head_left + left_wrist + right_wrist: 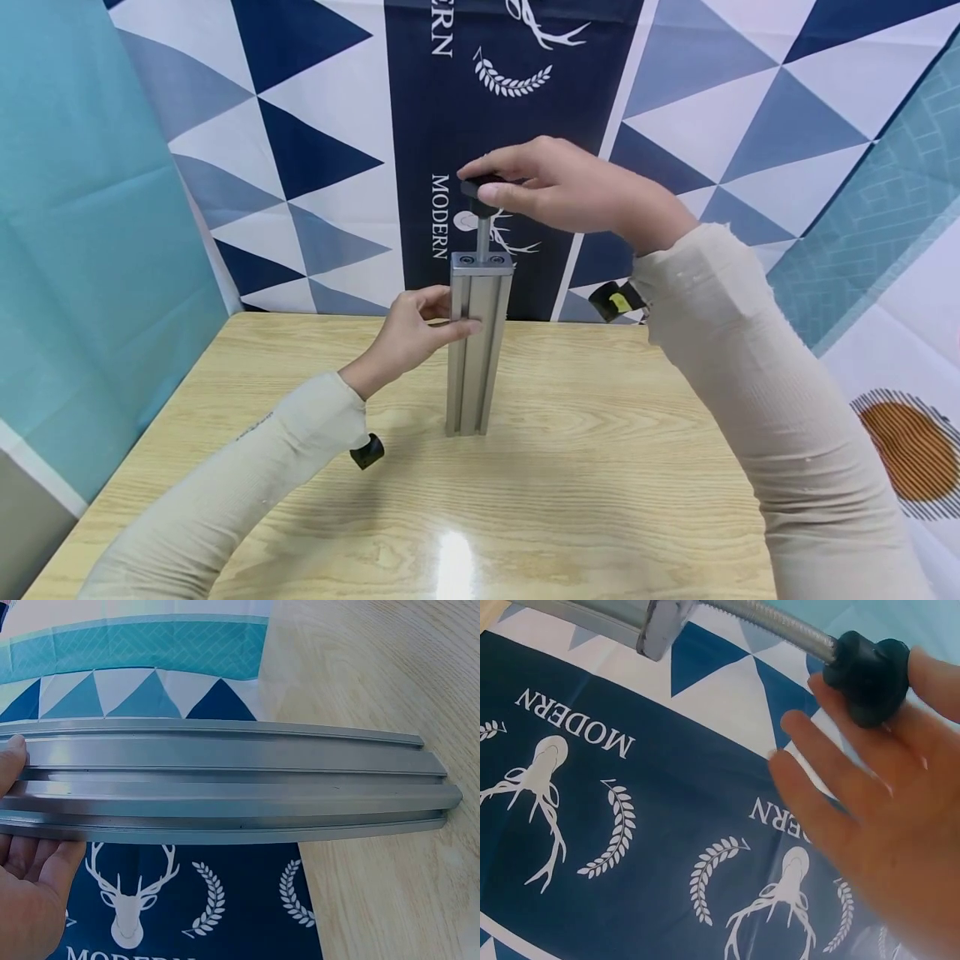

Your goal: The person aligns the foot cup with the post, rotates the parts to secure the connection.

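An aluminium extrusion profile (471, 383) stands upright on the wooden table, with grooves along its length. My left hand (408, 332) grips it around the upper middle, thumb on the near face and fingers behind the side. On top sits a metal end plate (482, 268) with two bolts. From that plate rises a threaded rod (776, 622), topped by a black leveling foot (866, 675). My right hand (573, 187) holds this foot from above between thumb and fingers; in the right wrist view the other fingers spread away from it.
The wooden table (600, 467) meets a patterned cloth backdrop (315, 158) at its far edge. A teal cloth (90, 233) hangs on the left. Small black devices are strapped at both wrists, one at the left cuff (367, 452).
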Available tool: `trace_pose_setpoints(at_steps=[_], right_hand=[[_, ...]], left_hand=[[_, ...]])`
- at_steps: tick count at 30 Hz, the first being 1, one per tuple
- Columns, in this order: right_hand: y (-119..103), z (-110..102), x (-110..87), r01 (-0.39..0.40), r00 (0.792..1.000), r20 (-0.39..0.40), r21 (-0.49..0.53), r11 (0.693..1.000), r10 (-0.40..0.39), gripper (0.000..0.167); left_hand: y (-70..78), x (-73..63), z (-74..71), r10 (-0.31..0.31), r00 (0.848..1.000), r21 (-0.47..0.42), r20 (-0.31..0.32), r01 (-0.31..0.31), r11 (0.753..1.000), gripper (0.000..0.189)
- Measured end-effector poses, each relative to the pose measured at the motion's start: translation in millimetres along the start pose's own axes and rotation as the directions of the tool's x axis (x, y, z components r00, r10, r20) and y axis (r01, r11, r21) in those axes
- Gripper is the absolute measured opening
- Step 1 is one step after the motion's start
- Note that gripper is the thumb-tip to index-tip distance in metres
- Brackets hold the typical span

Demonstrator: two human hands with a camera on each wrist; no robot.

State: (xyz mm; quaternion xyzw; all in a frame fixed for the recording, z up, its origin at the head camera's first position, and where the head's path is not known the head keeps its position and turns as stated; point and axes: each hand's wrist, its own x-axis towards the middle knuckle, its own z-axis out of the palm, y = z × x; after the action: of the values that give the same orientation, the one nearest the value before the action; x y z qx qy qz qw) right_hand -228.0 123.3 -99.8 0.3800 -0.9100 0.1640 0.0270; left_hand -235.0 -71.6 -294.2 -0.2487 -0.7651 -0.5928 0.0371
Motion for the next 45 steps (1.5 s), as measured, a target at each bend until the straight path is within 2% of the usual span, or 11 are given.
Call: trace_pose_setpoints(at_steps=[3, 6, 9, 12, 15, 18, 23, 29, 34, 39, 45], right_hand=[[-4.6, 7.5, 2.2, -0.108, 0.982, -0.165, -0.060, 0.992, 0.096, 0.048], [-7.3, 18.3, 5.7, -0.214, 0.933, -0.311, -0.072, 0.974, 0.182, 0.053], [-7.5, 26.1, 8.1, -0.260, 0.899, -0.376, -0.050, 0.964, 0.223, 0.054], [-8.7, 28.2, 8.1, -0.284, 0.890, -0.387, -0.053, 0.957, 0.243, 0.057], [-10.2, 24.2, 5.4, -0.305, 0.910, -0.317, -0.081, 0.949, 0.266, 0.065], [-10.3, 15.4, 0.8, -0.269, 0.955, -0.152, -0.085, 0.959, 0.254, 0.072], [-2.7, 0.8, -5.0, -0.053, 0.995, 0.083, -0.028, 0.998, 0.055, 0.057], [-0.4, -4.2, -5.5, 0.122, 0.990, 0.081, -0.075, 0.990, -0.116, 0.046], [-8.6, -2.1, -2.5, -0.040, 0.994, -0.111, -0.141, 0.989, 0.025, 0.042], [-18.3, 8.3, 3.4, -0.252, 0.941, -0.271, -0.155, 0.955, 0.204, 0.056], [-17.8, 19.3, 6.0, -0.346, 0.896, -0.342, -0.143, 0.927, 0.282, 0.062]], left_hand=[[0.7, -0.6, -0.2, -0.002, 1.000, -0.002, -0.002, 0.002, 1.000, 0.029], [0.8, -0.8, -0.4, -0.004, 1.000, -0.001, -0.005, 0.004, 1.000, 0.029], [1.2, -0.9, -0.4, -0.006, 1.000, 0.001, -0.005, 0.006, 1.000, 0.028], [1.1, -0.7, -0.2, -0.006, 1.000, 0.002, -0.004, 0.006, 1.000, 0.027], [1.3, -0.6, 0.1, -0.004, 1.000, 0.004, -0.005, 0.004, 1.000, 0.027], [1.5, -0.7, 0.0, 0.001, 1.000, 0.003, -0.008, -0.001, 1.000, 0.028], [0.6, -0.6, -0.4, -0.003, 1.000, 0.006, -0.011, 0.003, 1.000, 0.028], [0.9, -0.2, 0.0, -0.011, 1.000, 0.006, -0.011, 0.011, 1.000, 0.027], [0.3, 0.7, 0.7, -0.009, 1.000, 0.012, -0.007, 0.009, 1.000, 0.026], [-0.1, 1.3, 0.4, 0.004, 1.000, 0.001, -0.004, -0.004, 1.000, 0.026], [-1.1, 0.8, -0.7, 0.009, 1.000, 0.003, -0.004, -0.009, 1.000, 0.024]])
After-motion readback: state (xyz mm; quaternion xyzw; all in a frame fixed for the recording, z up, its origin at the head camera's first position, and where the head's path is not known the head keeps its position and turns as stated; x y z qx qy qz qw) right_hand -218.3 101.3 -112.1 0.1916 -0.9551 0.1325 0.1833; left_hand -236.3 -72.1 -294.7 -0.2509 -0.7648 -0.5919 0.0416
